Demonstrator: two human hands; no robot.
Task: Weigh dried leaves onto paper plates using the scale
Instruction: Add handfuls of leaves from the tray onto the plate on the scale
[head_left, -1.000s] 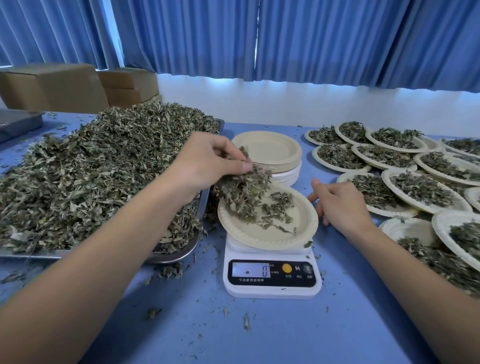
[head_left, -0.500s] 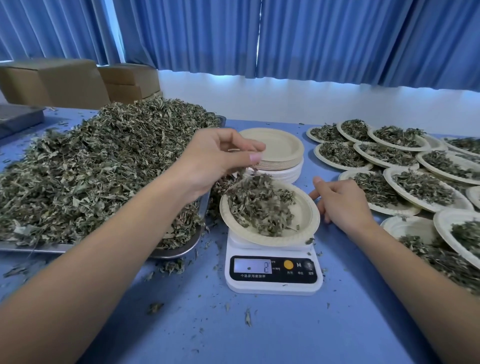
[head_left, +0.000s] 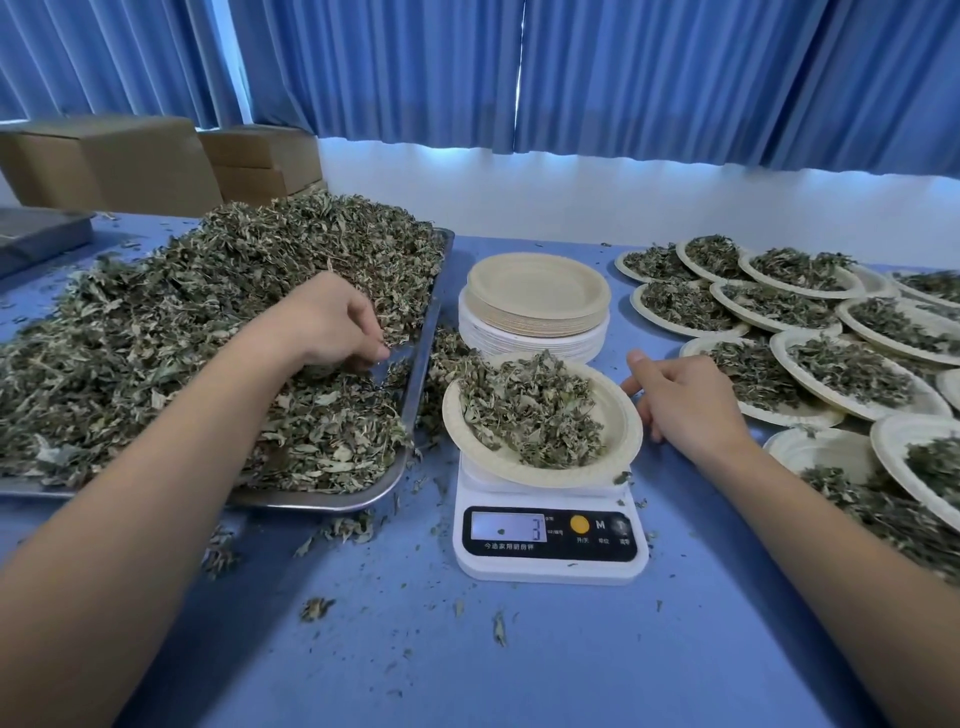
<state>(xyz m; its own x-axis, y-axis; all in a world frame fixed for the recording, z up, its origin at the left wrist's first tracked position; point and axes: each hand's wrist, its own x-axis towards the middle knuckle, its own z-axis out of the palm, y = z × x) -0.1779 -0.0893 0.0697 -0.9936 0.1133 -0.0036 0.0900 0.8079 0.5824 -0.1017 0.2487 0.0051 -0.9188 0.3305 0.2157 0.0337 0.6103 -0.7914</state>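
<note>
Pinching dried leaves with left hand, 9 o'clock of paper plate; resting right hand relaxed at 3 o'clock. Judging leaves featherlight, crumbly: favouring loose fingertip pinches.

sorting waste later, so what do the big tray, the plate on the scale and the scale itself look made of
Tray: metal, probably stainless steel; its bare rim is silvery and reflective. Plate: matte beige, apparently moulded paper pulp, with a pressed ridged rim. Scale: smooth white casing, likely plastic, with a glossy black front panel.
</note>
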